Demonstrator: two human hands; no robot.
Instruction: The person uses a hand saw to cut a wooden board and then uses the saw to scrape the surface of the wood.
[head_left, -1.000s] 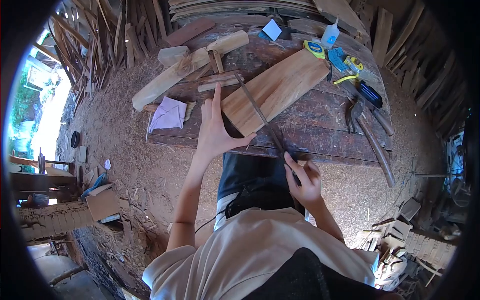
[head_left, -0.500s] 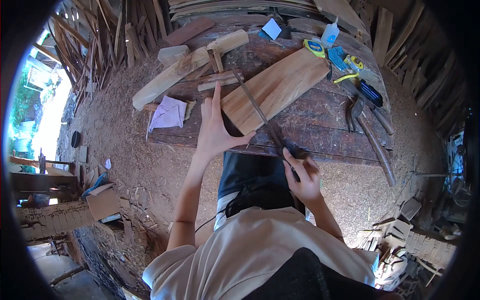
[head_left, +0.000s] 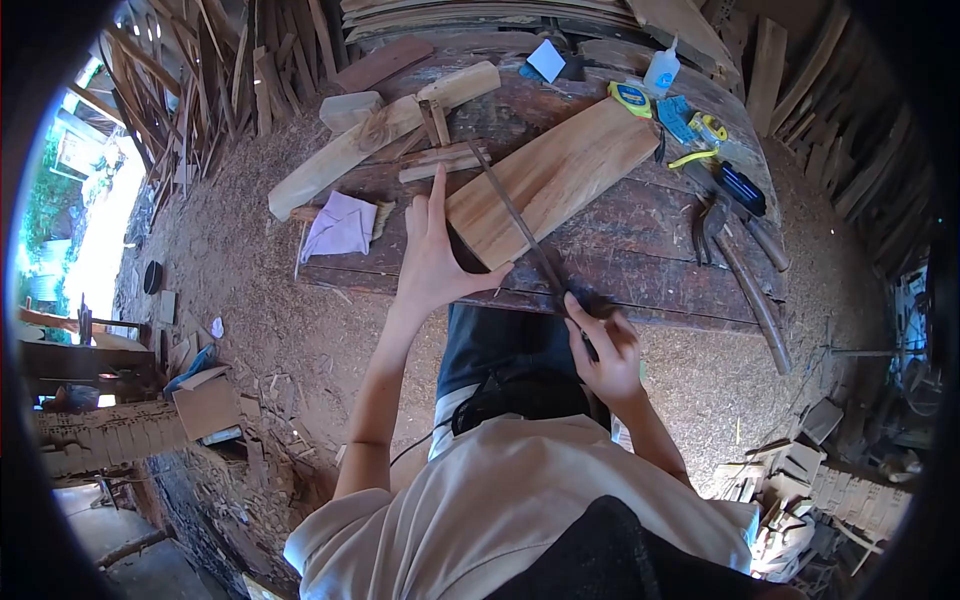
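Observation:
My left hand (head_left: 428, 262) is open, its thumb and forefinger spread wide. The thumb tip is at the near end of a broad light-brown wooden board (head_left: 590, 145), and the forefinger points up toward a small wooden strip (head_left: 440, 162). My right hand (head_left: 610, 350) is closed around the dark handle of what looks like a handsaw (head_left: 517, 218), seen nearly edge-on. Its long thin blade crosses the board slantwise, close to the board's near end. Part of the handle is hidden by my fingers.
On the dark wooden table (head_left: 640, 255) lie a hammer (head_left: 745, 285), tape measures (head_left: 630, 97), a glue bottle (head_left: 661, 70) and a black case (head_left: 741, 189). A long wooden piece (head_left: 350, 160) and a folded pink cloth (head_left: 340, 224) lie to the left. Wood scraps stand around.

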